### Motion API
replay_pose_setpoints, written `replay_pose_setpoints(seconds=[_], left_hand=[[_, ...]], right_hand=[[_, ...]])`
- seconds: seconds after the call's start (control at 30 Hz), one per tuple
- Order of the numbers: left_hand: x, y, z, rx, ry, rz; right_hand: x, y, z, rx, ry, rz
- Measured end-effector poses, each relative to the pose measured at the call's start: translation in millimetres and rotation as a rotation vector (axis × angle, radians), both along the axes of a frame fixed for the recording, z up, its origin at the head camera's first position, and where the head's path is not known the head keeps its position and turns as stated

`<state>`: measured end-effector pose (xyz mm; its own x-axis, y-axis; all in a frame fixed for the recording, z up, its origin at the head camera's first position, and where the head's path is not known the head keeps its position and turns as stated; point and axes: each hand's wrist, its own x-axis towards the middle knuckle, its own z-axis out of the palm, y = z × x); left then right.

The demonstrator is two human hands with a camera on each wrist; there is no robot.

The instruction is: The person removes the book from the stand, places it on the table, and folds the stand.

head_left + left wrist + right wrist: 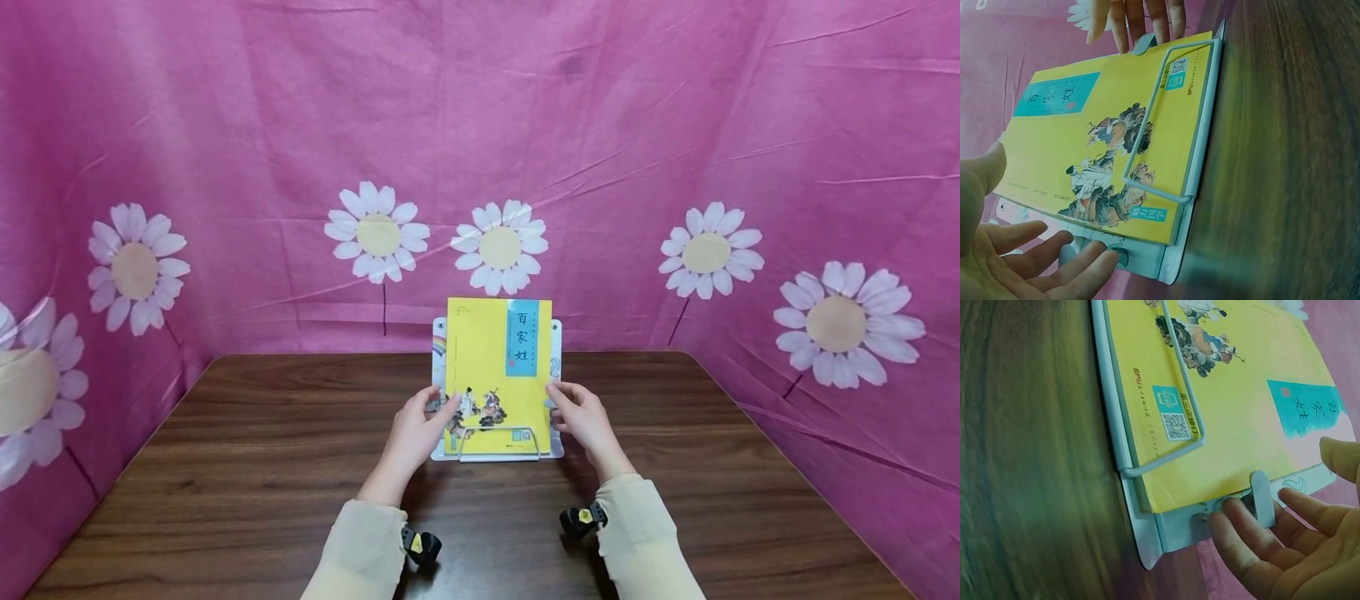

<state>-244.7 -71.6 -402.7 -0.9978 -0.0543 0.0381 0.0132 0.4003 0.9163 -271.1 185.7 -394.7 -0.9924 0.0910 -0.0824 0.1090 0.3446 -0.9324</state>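
A yellow book [480, 350] with a blue title panel stands upright on a white book stand [439, 358], its lower part behind a white wire bar [498, 429]. My left hand [420, 421] is at the stand's left edge, fingers loosely extended and thumb spread apart over the book's side. In the left wrist view its fingertips lie by a small clip [1119, 255] on the stand. My right hand [588, 421] is at the right edge. Its fingers reach around a pale page clip [1262, 497] next to the book, with the thumb held away from them.
Under the stand is a dark brown wooden table [262, 467]. A pink cloth [600, 125] with white daisies hangs behind and at both sides. Black wrist cameras [423, 546] are strapped over the pale sleeves [360, 542].
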Motion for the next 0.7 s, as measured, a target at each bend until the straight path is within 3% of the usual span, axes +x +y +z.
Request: replay_pose_setpoints(seconds=[0.2, 0.33, 0.5, 0.7], left_hand=[[-0.6, 3.8, -4.1, -0.009, 0.028, -0.040], [-0.1, 7.2, -6.2, -0.053, 0.095, -0.071], [-1.3, 8.0, -6.9, -0.092, 0.143, -0.016], [-2.1, 6.5, -12.2, -0.036, 0.146, 0.047]], right_hand=[[4.6, -6.2, -1.8, 0.140, 0.046, 0.035], [6.6, -5.9, -2.5, 0.155, 0.075, 0.047], [6.4, -6.7, -2.8, 0.149, 0.110, 0.055], [4.8, -8.4, -9.4, 0.120, 0.140, 0.029]])
